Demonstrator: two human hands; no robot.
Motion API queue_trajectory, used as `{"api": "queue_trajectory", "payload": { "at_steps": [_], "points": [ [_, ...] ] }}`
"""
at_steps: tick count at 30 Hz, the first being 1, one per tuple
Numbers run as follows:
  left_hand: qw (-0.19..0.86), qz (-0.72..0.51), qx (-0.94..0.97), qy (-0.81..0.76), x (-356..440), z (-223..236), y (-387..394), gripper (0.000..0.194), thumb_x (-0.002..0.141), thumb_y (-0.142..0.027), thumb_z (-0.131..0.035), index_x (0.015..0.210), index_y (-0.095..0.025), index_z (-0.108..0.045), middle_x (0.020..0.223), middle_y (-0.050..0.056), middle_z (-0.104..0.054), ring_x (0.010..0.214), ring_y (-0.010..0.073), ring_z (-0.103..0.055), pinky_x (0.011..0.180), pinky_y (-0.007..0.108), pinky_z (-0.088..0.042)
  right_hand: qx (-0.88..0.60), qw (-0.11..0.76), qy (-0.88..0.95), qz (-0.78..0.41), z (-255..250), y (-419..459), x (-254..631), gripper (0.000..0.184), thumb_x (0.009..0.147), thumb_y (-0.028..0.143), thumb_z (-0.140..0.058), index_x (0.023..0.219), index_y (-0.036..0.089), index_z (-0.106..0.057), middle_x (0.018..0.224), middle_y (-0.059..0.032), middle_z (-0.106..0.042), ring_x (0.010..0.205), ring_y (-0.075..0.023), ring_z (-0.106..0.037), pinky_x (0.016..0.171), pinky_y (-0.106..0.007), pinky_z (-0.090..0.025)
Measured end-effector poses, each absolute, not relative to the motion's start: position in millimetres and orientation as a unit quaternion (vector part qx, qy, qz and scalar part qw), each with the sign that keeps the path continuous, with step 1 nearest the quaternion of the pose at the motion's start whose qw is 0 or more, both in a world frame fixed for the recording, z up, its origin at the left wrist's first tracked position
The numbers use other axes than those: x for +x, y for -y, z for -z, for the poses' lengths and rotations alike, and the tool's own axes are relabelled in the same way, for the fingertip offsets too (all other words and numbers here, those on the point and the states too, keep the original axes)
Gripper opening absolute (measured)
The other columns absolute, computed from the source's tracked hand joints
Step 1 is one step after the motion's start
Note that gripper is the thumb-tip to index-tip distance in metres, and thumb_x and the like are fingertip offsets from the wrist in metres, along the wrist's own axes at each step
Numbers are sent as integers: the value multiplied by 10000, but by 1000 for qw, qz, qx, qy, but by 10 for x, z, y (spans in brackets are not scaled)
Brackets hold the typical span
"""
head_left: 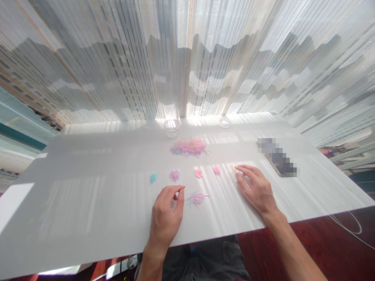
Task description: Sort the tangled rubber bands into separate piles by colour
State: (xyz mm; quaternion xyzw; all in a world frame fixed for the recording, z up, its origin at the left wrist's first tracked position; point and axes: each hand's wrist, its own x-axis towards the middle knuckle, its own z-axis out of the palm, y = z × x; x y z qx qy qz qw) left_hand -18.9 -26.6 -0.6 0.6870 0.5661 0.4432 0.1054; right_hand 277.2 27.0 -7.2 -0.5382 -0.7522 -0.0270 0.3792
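1. Left hand (166, 212): rests at the near part of the surface, just beside the small mixed pile. Grip closed, thumb and index fingertips together; whether a strand is pinched between them cannot be told.
2. Right hand (258, 192): grip slightly open, thumb and index apart, fingertips at the pale yellow pile (233, 168), which they partly hide.
3. Small mixed pile (197, 199): loose, thin, pastel strands in pink, lilac and blue, ends splayed; lies between the hands.
4. Row beyond it, left to right: teal pile (153, 178), purple pile (175, 175), coral pile (198, 173), pink pile (216, 170), then the yellow. Each is a small, tangled clump, apart from its neighbours.
5. Large mixed pile (189, 147): wide, fluffy, mostly pink with blue and lilac strands; lies behind the row.
6. Clear round container (172, 127) and shallow clear disc (224, 123): smooth, transparent, near the far edge.
7. Phone (275, 156): flat, rectangular, partly pixelated, beyond the right hand.
8. Surface (117, 218): smooth, white, striped by sunlight; sheer striped curtain (175, 58) behind.
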Motion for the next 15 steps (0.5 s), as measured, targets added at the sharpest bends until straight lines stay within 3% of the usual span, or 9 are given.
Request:
{"api": "queue_trajectory", "payload": {
  "at_steps": [2,5,9,15],
  "points": [
    [119,-392,721,-559,-252,-12,281,137,1008,-199,-576,1079,-225,-691,971,30,-740,794,186,-663,752,333,-534,-533,424,732,35,27,-159,2666,147,1003,202,-592,1083,200,-715,1011,-92,-717,928,-233,-690,839,-401,-600],
    [118,-331,768,-535,-323,-40,295,139,986,-207,-605,1092,-235,-691,967,26,-739,858,217,-673,767,359,-520,-498,430,750,-57,-38,58,2391,152,998,141,-597,1097,217,-684,923,-47,-694,817,-180,-665,753,-321,-589],
    [103,-300,785,-533,-299,-39,286,133,964,-185,-632,1072,-227,-696,934,26,-713,855,220,-660,761,360,-487,-453,371,795,-160,-31,206,2009,148,1014,159,-580,1115,210,-675,963,-64,-666,896,-201,-662,778,-335,-583],
    [102,-323,774,-535,-210,13,285,101,995,-182,-614,1000,-225,-705,890,16,-681,829,203,-623,751,350,-418,-442,360,803,-173,76,134,1841,110,996,137,-589,1060,192,-660,930,-65,-632,854,-216,-624,742,-361,-562]
  ]
}}
